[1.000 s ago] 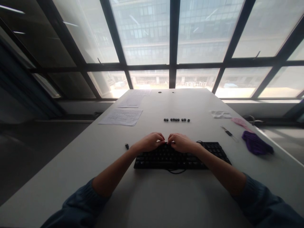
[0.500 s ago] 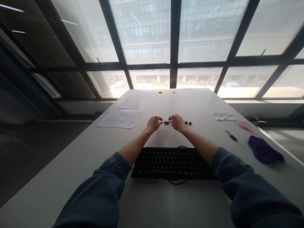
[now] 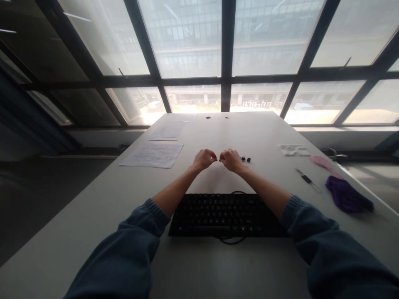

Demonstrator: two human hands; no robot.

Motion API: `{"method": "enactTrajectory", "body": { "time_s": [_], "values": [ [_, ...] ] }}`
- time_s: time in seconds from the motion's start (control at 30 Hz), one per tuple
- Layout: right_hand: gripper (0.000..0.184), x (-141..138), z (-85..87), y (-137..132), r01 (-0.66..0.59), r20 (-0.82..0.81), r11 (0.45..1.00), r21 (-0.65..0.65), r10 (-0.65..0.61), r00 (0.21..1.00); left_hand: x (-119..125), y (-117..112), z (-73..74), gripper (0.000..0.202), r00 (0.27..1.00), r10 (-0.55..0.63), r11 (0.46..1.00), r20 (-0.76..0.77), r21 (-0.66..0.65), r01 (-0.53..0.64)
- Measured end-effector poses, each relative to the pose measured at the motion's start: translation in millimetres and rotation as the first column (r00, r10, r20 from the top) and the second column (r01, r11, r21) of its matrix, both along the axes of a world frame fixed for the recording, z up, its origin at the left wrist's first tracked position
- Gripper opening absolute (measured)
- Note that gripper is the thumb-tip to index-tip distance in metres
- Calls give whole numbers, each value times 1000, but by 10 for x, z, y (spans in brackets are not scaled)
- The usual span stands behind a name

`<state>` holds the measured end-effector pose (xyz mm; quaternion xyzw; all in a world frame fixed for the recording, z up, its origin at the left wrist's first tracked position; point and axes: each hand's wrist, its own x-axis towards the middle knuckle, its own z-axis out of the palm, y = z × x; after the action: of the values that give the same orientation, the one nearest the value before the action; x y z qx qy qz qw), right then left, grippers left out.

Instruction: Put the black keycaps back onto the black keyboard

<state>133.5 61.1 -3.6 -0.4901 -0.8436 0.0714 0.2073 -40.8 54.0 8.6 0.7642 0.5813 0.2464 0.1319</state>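
Beyond the keyboard, my left hand (image 3: 203, 159) is closed in a pinch, with a dark sliver of a small black keycap at its fingertips. Facing it across a narrow gap, my right hand (image 3: 230, 160) pinches another black keycap (image 3: 220, 160), which is mostly covered by the fingers. Just right of that hand lie loose black keycaps (image 3: 248, 159) on the white table (image 3: 205, 257). A black keyboard (image 3: 218, 214) lies below my wrists, its right end partly covered by my right forearm.
Printed papers (image 3: 152, 155) lie at the left. On the right are a wire-looped puller tool (image 3: 306, 179), a white cloth (image 3: 294, 150), a pink cloth (image 3: 326, 164) and a purple cloth (image 3: 347, 197). A black cable (image 3: 233, 241) shows at the keyboard's near edge.
The two keycaps that stood between my hands are now at my fingertips, mostly hidden. Both hands have closed into pinches. The view has shifted slightly.
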Motion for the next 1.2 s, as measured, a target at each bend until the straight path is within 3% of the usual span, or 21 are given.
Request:
{"method": "enactTrajectory", "body": {
  "time_s": [0.2, 0.33, 0.43, 0.57, 0.83, 1.2],
  "values": [
    [11, 295, 153, -518, -68, -142, 997, -33, 63, 988, 2, -690, 277, 15, 988, -115, 992, 102, -48, 120],
    [11, 481, 161, -921, -127, -227, 988, -92, 104, 968, 106, -1141, 277, 15, 970, -151, 975, 192, -133, 178],
    [10, 584, 120, -1170, -187, -322, 965, -181, 122, 939, 195, -1347, 215, 14, 971, -166, 968, 174, -160, 194],
    [12, 635, 67, -1327, -242, -358, 945, -221, 153, 921, 240, -1437, 146, 17, 976, -169, 962, 136, -192, 193],
    [16, 580, -44, -1326, -295, -400, 923, -248, 179, 899, 248, -1435, 89, 19, 983, -177, 965, 39, -189, 181],
    [19, 537, -53, -1392, -366, -313, 926, -95, 321, 894, 326, -1502, 142, 16, 958, -207, 978, -198, -63, 199]
  ]
}}
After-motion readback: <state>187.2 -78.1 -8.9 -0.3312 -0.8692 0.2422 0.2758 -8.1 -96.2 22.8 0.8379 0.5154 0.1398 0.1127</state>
